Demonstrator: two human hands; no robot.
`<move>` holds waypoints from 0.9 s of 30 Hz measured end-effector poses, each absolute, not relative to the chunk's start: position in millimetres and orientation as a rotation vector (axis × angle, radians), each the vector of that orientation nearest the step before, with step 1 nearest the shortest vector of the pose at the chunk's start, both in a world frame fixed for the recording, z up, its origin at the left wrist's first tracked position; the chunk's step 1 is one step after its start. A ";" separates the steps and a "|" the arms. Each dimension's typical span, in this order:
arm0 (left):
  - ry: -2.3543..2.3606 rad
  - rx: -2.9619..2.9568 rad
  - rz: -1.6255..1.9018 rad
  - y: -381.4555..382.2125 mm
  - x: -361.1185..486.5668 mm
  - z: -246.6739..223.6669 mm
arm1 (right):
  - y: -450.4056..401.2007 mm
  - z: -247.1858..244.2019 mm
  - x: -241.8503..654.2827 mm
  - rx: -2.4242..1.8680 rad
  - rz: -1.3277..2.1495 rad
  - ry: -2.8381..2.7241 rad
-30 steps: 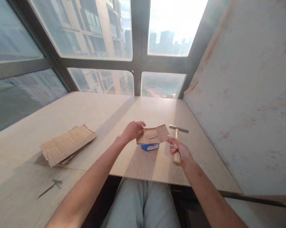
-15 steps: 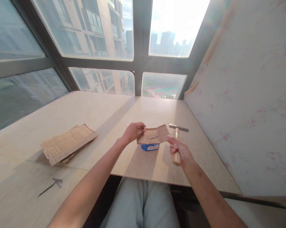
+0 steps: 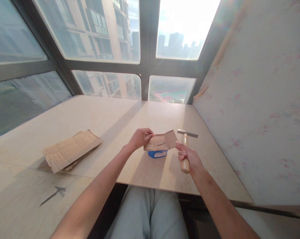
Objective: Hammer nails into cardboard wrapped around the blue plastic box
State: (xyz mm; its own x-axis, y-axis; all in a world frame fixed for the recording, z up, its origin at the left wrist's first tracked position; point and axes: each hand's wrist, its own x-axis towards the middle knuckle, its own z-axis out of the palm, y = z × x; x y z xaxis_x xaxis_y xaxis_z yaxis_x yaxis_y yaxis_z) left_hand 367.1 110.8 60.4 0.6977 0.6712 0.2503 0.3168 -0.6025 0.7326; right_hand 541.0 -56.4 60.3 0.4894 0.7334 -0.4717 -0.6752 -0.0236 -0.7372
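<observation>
A small folded piece of corrugated cardboard [image 3: 170, 138] rests across a blue box [image 3: 157, 154] with a printed label. One metal nail [image 3: 161, 144] lies on the cardboard's middle panel. At its left edge, my left hand [image 3: 142, 136] is closed, with thumb and fingers pinching the board. Something small and dark shows between those fingers, too small to make out. My right hand [image 3: 188, 156] wraps round the wooden handle of a hammer [image 3: 186, 164], its metal head pointing away from me. The tip of my right index finger touches the cardboard's right edge.
Stacked corrugated cardboard sheets [image 3: 72, 149] lie on the left of the pale tabletop [image 3: 110, 116]. Several loose nails [image 3: 52, 195] are nearer to me. A papered wall [image 3: 259, 116] bounds the right side, and window frames [image 3: 145, 83] stand behind the table.
The fingers of my left hand have shifted slightly right onto the cardboard. My right hand, the hammer and the nail on the board have hardly moved.
</observation>
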 end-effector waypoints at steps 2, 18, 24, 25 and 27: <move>0.737 2.239 0.693 111.6 367.3 59.5 | -56.0 59.6 541.9 -1.113 1.131 -0.040; 0.721 2.337 0.689 114.9 367.2 56.3 | -68.8 67.3 543.5 -1.510 0.508 -0.498; 0.728 2.334 0.676 115.4 366.0 51.3 | -89.2 121.0 546.9 -1.565 0.846 -0.964; 0.736 2.328 0.684 114.9 366.2 50.9 | -89.9 127.7 544.1 -1.596 0.913 -1.051; 0.747 2.315 0.702 114.0 366.6 49.8 | -88.8 133.5 536.4 -1.671 0.972 -1.189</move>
State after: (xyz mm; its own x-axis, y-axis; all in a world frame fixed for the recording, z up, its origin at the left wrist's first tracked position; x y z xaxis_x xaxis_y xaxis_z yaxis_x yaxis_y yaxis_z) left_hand 366.6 114.0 49.8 0.7017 0.6496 0.2928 0.3319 -0.6617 0.6723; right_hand 536.4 -88.8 133.5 0.2474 0.9618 -0.1169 0.3058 -0.1920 -0.9325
